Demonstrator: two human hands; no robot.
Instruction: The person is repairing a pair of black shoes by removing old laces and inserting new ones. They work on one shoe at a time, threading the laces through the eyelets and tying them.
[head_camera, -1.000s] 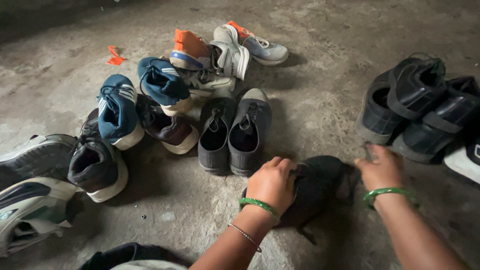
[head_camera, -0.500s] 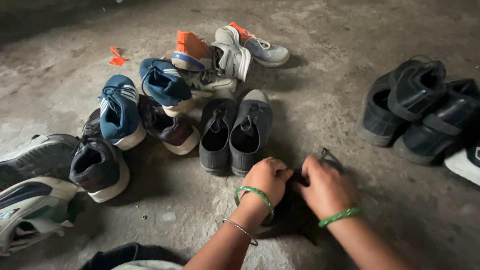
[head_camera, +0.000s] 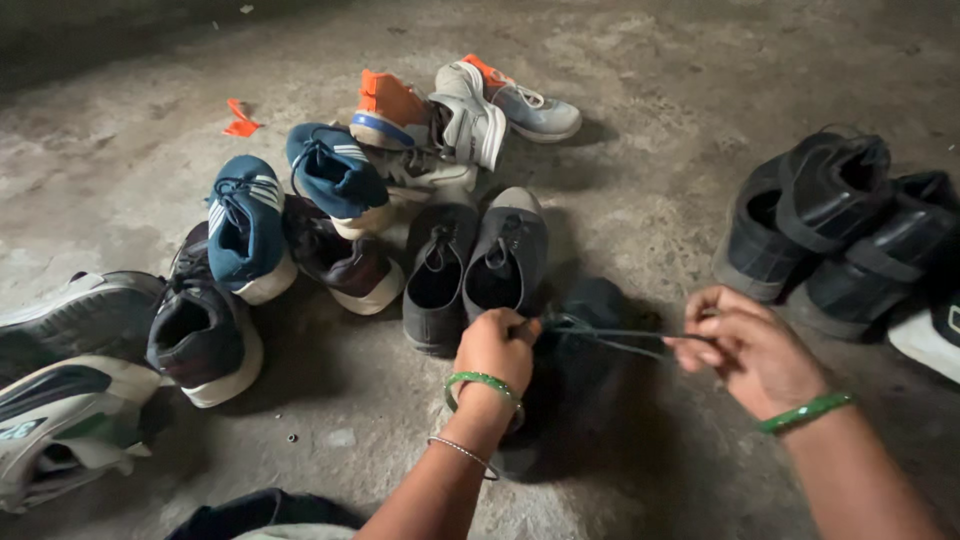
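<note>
Concrete floor, grey and dusty, carries everything; nearest, the left hand and right hand each pinch an end of the lace of a dark shoe just below them. Half a second ago both hands sat together on that shoe; now they are apart and the lace runs taut between, so lacing is underway. Beyond: grey pair, blue sneakers, black sandals to the right.

A dark lace is pulled taut between the left hand and the right hand, above a dark low shoe on the rough concrete floor. A pair of grey lace-up shoes is seen just beside it, black strapped sandals at right.
</note>
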